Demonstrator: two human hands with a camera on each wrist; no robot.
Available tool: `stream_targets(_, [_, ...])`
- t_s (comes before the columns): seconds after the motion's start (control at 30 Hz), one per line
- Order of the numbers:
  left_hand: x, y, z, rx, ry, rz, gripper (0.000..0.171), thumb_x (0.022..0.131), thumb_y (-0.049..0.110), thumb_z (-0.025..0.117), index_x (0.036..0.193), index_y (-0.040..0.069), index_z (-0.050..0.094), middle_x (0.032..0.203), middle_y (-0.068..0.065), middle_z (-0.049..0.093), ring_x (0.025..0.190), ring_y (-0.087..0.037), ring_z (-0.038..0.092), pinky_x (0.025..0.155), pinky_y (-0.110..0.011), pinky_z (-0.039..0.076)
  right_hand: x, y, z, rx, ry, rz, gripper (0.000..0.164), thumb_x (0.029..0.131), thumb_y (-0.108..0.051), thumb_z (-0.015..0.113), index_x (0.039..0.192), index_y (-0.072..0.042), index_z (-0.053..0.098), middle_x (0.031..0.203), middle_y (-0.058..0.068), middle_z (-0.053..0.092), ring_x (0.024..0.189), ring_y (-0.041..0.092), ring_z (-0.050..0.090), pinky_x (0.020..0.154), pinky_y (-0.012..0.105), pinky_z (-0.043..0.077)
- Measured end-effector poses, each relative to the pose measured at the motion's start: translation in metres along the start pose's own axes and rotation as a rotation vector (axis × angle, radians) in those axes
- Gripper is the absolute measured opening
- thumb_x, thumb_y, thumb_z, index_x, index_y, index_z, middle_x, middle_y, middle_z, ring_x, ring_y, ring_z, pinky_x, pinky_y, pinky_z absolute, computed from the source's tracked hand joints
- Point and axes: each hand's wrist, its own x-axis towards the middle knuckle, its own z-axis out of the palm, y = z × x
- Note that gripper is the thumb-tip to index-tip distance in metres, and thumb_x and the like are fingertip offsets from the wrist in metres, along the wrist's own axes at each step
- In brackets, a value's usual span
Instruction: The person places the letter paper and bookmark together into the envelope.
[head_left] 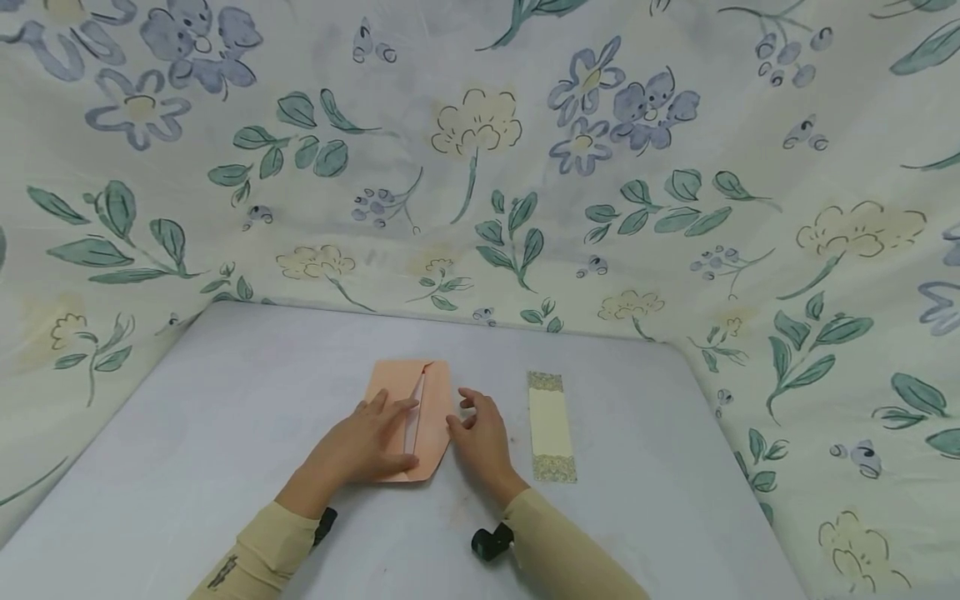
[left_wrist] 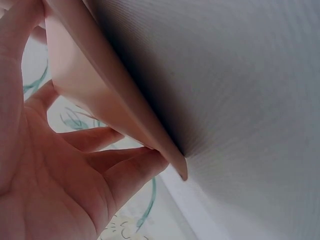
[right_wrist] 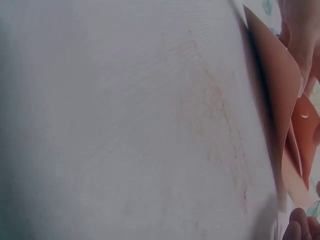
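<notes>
A peach folded paper (head_left: 433, 417), shaped like an envelope, lies on the table with two flaps that stand slightly apart, and a white slit shows between them. My left hand (head_left: 358, 442) rests over its left part, fingers spread, with the thumb low and the fingertips near the slit. The left wrist view has those fingers along the raised flap of the paper (left_wrist: 100, 75). At the paper's right edge is my right hand (head_left: 482, 433), fingers loosely bent and the thumb tip right at the edge. Only a few right fingertips (right_wrist: 298, 220) enter the right wrist view, below the paper (right_wrist: 275, 75).
To the right of the hands lies a cream paper strip (head_left: 551, 427) with glittery gold ends. The white table (head_left: 637, 500) carries faint reddish marks. A floral cloth (head_left: 480, 200) rises behind it and on both sides. A black wrist camera (head_left: 491, 542) shows below the right cuff.
</notes>
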Motion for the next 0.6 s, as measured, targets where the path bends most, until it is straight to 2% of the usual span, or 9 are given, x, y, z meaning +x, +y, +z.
stream_targets(0.2, [0.000,0.001,0.000,-0.003,-0.003,-0.006,0.088,0.068,0.067,0.066,0.141,0.026,0.038,0.144,-0.029,0.028,0.122,-0.057,0.035,0.088,-0.063,0.038,0.000,0.006,-0.004,-0.010,0.028,-0.004,0.043,0.087,-0.023,0.065,0.128,-0.020,0.053,0.107,0.001,0.057,0.073,0.003,0.052,0.065,0.020,0.045])
stream_targets(0.6, [0.000,0.003,-0.002,-0.007,-0.006,-0.008,0.088,0.069,0.065,0.067,0.141,0.025,0.039,0.144,-0.030,0.028,0.122,-0.057,0.034,0.089,-0.063,0.038,-0.001,0.012,-0.010,-0.033,0.031,0.053,0.042,0.087,-0.024,0.064,0.127,-0.023,0.052,0.108,-0.001,0.055,0.075,0.005,0.051,0.066,0.021,0.045])
